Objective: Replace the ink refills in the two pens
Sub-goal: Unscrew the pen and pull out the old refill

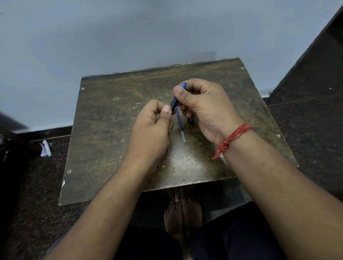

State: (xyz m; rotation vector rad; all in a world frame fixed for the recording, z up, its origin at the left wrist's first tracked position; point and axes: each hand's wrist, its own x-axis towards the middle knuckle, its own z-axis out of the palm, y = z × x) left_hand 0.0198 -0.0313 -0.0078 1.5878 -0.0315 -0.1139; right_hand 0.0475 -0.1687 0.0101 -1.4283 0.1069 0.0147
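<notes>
While a scrap of white paper [45, 148] lies crumpled on the dark speckled stone floor [315, 126] at far left, a person seated before a small, scuffed brown board table [111, 133] works on a pen with both bare hands. Screw heads stud the corners of the worn, rectangular top, whose surface is mottled and scratched, with a pale sheen near its front edge. The left hand [152, 127], fingers curled in, pinches the lower end of the pen's dark barrel [173, 104] between thumb and forefinger, just above the tabletop's middle. Beside it a thin, straight ink refill [180, 125], a blue tube ending in a clear stub, runs down toward the viewer; whether it lies on the wood or hangs from the barrel cannot be told. The right hand [205, 108] is closed round the upper part of the pen, thumb pressed along it, and a blue tip [183, 85] with a fine metal point juts out above the fingers. A small black part [191, 121] shows under that palm, too dark to identify. Knotted red thread [234, 137] rings the right wrist, its frayed ends hanging loose. Beneath the table's front edge, bare feet [182, 210] rest together on the floor, against a plain grey-blue wall [122, 33].
</notes>
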